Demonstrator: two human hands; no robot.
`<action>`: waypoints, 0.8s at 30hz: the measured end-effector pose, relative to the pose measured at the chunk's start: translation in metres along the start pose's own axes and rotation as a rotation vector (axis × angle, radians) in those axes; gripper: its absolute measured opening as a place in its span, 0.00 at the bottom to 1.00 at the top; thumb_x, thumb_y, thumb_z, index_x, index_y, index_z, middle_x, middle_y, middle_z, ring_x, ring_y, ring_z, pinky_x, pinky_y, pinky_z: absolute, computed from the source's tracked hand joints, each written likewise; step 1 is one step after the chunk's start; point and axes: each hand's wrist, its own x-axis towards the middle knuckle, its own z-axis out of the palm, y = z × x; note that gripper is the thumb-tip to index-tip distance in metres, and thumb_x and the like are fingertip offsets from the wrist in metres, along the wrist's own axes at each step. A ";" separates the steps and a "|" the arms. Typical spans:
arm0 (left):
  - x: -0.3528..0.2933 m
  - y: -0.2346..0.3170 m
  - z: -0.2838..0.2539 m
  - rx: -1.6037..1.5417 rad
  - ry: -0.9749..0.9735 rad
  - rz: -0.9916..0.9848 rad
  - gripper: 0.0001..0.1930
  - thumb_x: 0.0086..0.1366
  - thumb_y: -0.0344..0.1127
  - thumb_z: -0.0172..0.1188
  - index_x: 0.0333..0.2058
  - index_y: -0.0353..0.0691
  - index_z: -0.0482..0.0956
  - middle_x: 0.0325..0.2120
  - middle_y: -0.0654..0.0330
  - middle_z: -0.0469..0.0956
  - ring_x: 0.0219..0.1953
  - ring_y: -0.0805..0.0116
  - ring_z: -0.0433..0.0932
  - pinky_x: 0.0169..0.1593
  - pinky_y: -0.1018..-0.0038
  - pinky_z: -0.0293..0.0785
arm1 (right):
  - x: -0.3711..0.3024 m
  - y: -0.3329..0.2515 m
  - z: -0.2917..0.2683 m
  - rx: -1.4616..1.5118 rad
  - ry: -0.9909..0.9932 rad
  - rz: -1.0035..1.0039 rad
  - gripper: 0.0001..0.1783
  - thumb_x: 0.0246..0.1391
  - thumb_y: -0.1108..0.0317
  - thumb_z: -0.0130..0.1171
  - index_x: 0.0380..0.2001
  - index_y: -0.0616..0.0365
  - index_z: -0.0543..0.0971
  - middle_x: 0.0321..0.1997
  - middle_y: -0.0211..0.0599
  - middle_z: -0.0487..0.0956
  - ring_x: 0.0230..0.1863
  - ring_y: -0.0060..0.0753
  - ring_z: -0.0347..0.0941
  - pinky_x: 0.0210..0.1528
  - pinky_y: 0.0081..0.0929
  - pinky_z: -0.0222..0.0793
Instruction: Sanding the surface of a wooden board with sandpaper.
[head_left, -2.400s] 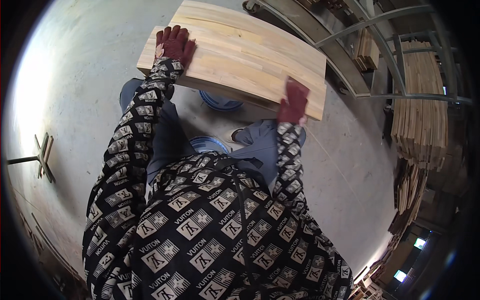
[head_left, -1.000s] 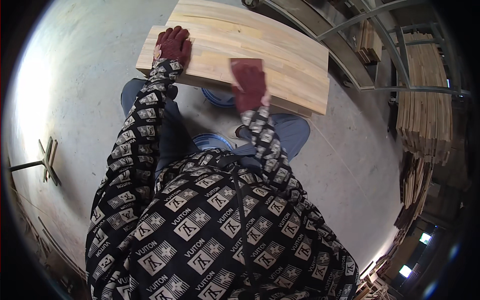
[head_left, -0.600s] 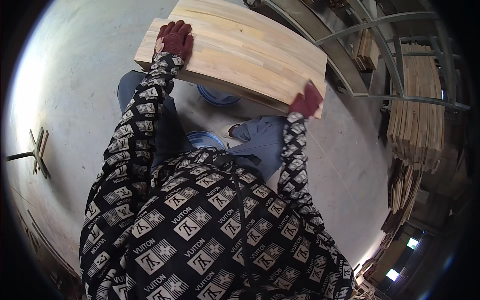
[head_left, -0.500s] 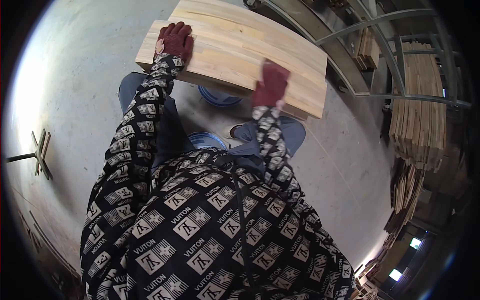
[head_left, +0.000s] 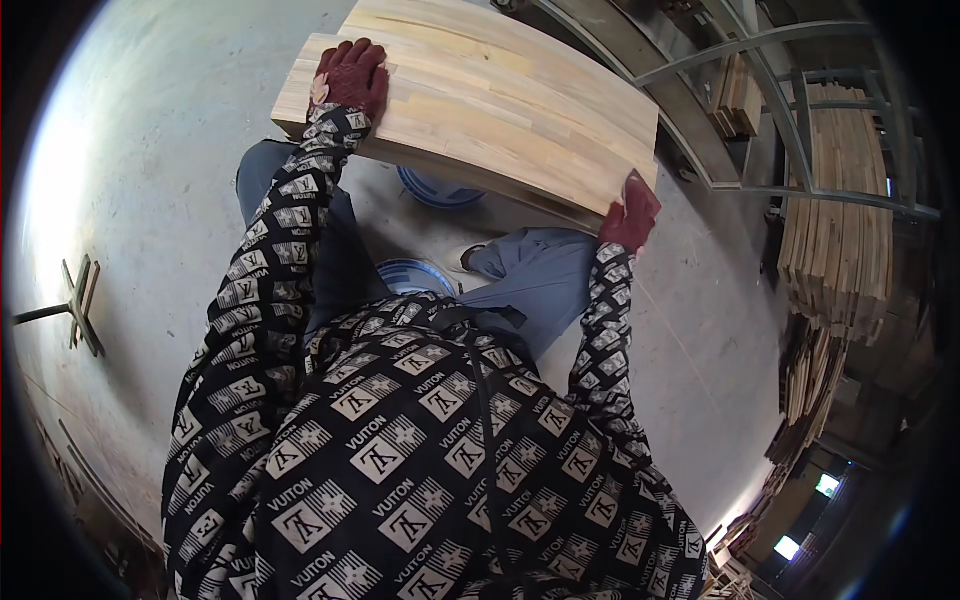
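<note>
A wide pale wooden board (head_left: 500, 100) of glued strips lies in front of me, above my knees. My left hand (head_left: 350, 75), in a dark red glove, rests flat on the board's near left corner. My right hand (head_left: 630, 215), gloved the same, grips the board's near right corner at its edge. Below the board a blue round container (head_left: 440, 190) shows between my legs.
Grey concrete floor (head_left: 150, 180) lies all around. A metal rack (head_left: 760, 120) stands at the upper right with stacks of wooden planks (head_left: 840, 220) beside it. A small metal cross-shaped stand (head_left: 75, 310) sits on the floor at the left.
My right hand has slid back and forth across the board's top and now sits at the near right corner. My left hand has stayed on the left corner.
</note>
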 end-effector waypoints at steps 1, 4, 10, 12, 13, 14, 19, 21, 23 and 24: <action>-0.002 -0.002 -0.005 0.003 -0.007 -0.009 0.16 0.64 0.39 0.55 0.48 0.42 0.79 0.53 0.53 0.78 0.55 0.49 0.74 0.62 0.57 0.68 | 0.001 0.012 0.009 -0.151 0.021 0.007 0.23 0.58 0.68 0.57 0.58 0.55 0.79 0.61 0.47 0.78 0.59 0.50 0.72 0.63 0.43 0.68; 0.005 0.002 0.000 -0.013 -0.021 -0.004 0.16 0.63 0.39 0.55 0.48 0.42 0.79 0.53 0.53 0.78 0.55 0.49 0.74 0.62 0.57 0.68 | -0.002 0.002 0.048 -0.228 0.218 -0.099 0.25 0.59 0.64 0.57 0.60 0.53 0.77 0.66 0.44 0.75 0.66 0.48 0.68 0.64 0.45 0.67; 0.009 0.008 0.014 -0.012 0.019 0.050 0.15 0.63 0.39 0.56 0.47 0.43 0.79 0.50 0.54 0.79 0.55 0.52 0.74 0.62 0.59 0.67 | -0.024 -0.169 0.130 0.001 -0.317 -0.303 0.34 0.52 0.55 0.62 0.61 0.56 0.72 0.66 0.45 0.69 0.69 0.50 0.62 0.70 0.49 0.55; -0.005 -0.007 0.007 0.003 0.013 0.013 0.15 0.63 0.39 0.56 0.47 0.43 0.79 0.51 0.54 0.79 0.56 0.53 0.74 0.62 0.59 0.67 | -0.012 -0.230 0.074 0.161 -0.262 -0.518 0.33 0.48 0.58 0.64 0.57 0.58 0.73 0.59 0.48 0.71 0.63 0.53 0.65 0.66 0.51 0.59; -0.002 -0.004 0.008 -0.016 0.011 0.012 0.15 0.63 0.39 0.56 0.47 0.43 0.80 0.51 0.54 0.79 0.56 0.53 0.74 0.63 0.59 0.67 | -0.009 -0.219 0.071 0.190 -0.306 -0.539 0.34 0.49 0.60 0.65 0.59 0.58 0.72 0.63 0.48 0.71 0.65 0.54 0.64 0.67 0.51 0.58; 0.001 0.000 0.007 -0.019 0.011 0.017 0.15 0.63 0.39 0.56 0.47 0.43 0.80 0.51 0.54 0.79 0.56 0.53 0.74 0.63 0.59 0.67 | -0.011 -0.202 0.071 0.188 -0.302 -0.535 0.34 0.49 0.60 0.65 0.59 0.58 0.72 0.63 0.48 0.71 0.65 0.54 0.64 0.67 0.51 0.58; 0.020 0.021 0.019 -0.062 0.013 0.060 0.16 0.63 0.39 0.56 0.49 0.44 0.79 0.53 0.53 0.78 0.56 0.50 0.74 0.62 0.57 0.68 | -0.038 0.024 0.073 0.406 0.066 0.015 0.30 0.62 0.56 0.57 0.65 0.55 0.73 0.70 0.42 0.71 0.74 0.50 0.59 0.75 0.43 0.53; 0.003 0.004 0.010 -0.025 0.010 0.006 0.16 0.63 0.39 0.56 0.48 0.44 0.80 0.52 0.53 0.79 0.56 0.50 0.74 0.62 0.57 0.68 | -0.029 0.029 0.037 -0.181 0.104 -0.046 0.26 0.62 0.54 0.57 0.61 0.51 0.77 0.65 0.41 0.76 0.69 0.50 0.67 0.74 0.44 0.54; -0.001 -0.001 0.004 -0.024 0.014 -0.031 0.15 0.62 0.39 0.58 0.47 0.44 0.80 0.52 0.54 0.79 0.56 0.50 0.73 0.62 0.57 0.68 | -0.007 0.035 0.002 -0.010 0.065 -0.010 0.25 0.61 0.56 0.58 0.60 0.52 0.78 0.63 0.44 0.77 0.69 0.50 0.65 0.70 0.45 0.61; -0.001 -0.002 0.004 -0.030 0.016 -0.033 0.15 0.62 0.39 0.58 0.47 0.44 0.80 0.52 0.54 0.79 0.56 0.50 0.73 0.62 0.57 0.68 | -0.006 0.041 -0.003 -0.055 0.013 0.072 0.26 0.61 0.56 0.58 0.60 0.52 0.77 0.64 0.44 0.76 0.71 0.50 0.64 0.69 0.45 0.63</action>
